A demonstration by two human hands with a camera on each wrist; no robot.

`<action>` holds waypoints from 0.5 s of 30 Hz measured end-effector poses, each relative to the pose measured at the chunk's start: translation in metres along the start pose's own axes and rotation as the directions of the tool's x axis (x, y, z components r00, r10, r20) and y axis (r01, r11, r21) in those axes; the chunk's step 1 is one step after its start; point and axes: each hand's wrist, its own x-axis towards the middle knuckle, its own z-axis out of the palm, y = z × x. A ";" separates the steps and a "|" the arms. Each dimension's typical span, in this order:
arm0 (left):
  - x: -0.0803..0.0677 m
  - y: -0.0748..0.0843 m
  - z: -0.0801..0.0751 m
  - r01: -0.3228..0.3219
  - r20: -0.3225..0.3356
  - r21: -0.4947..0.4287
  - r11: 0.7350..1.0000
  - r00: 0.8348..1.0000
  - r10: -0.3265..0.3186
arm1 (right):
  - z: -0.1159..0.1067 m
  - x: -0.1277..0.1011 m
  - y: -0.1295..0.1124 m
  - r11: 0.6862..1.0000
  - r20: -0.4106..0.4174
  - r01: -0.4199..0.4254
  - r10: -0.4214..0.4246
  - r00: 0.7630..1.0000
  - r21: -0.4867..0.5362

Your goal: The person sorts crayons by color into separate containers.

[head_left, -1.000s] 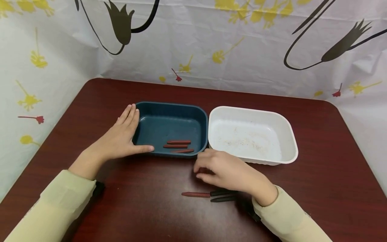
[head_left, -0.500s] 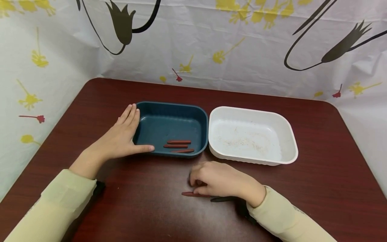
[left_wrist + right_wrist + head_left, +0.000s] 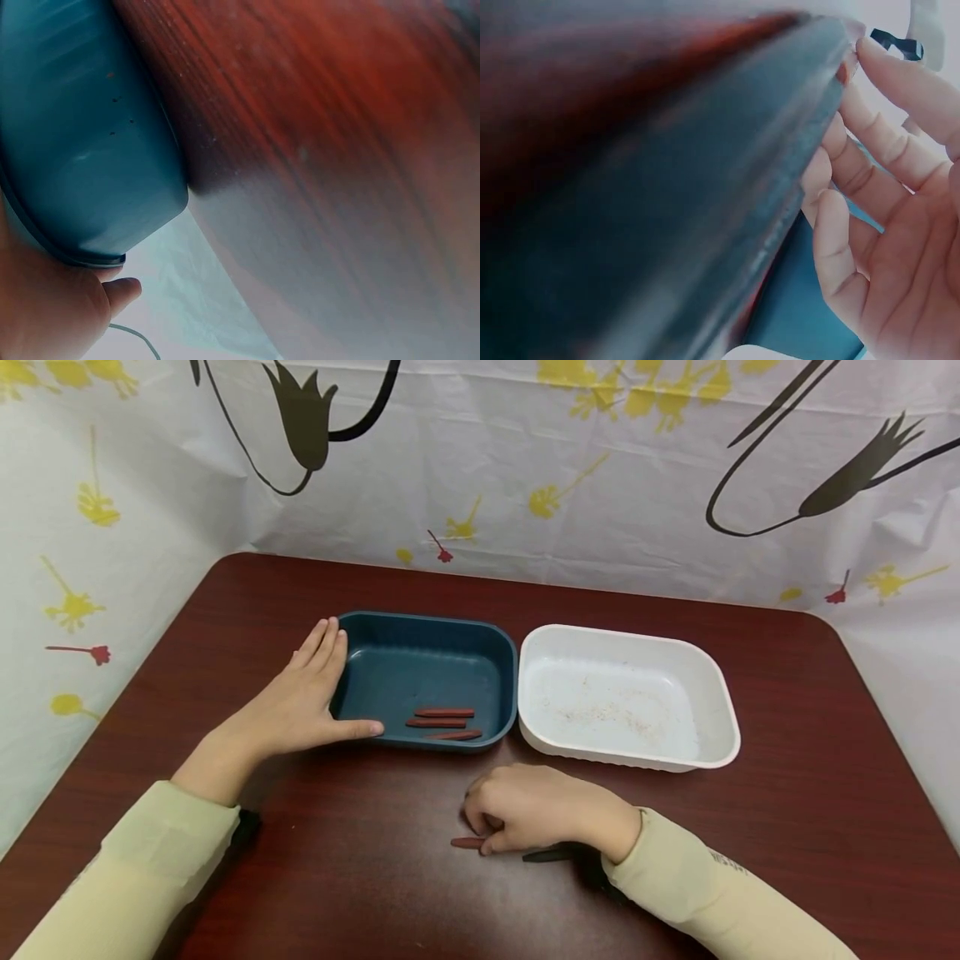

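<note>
right hand (image 3: 540, 806) curls on red crayon (image 3: 467, 842), near blue tray (image 3: 375, 635) front | pinch mid-shaft, lift level (black crayons (image 3: 551, 854) adjacent) | left hand (image 3: 300, 702) flat, steadying tray wall

Left hand (image 3: 300, 706) lies flat with fingers straight at centre-left of frame, right hand (image 3: 536, 808) curled knuckles-up lower centre, pale sleeves.

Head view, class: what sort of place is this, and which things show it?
Probably a makeshift indoor tabletop workspace: a dark red wooden table, a flower-printed plastic sheet hung behind, and a blue tray beside a white tray.
</note>
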 end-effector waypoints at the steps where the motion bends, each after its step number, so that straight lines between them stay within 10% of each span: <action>1: 0.000 0.000 0.000 -0.001 0.000 0.000 1.000 1.000 0.001 | 0.000 0.001 -0.001 1.000 0.007 0.005 -0.005 1.000 -0.004; 15: -0.001 -0.001 0.000 -0.009 0.002 -0.007 1.000 1.000 0.009 | -0.003 0.002 -0.003 0.997 -0.008 -0.031 0.032 0.999 0.070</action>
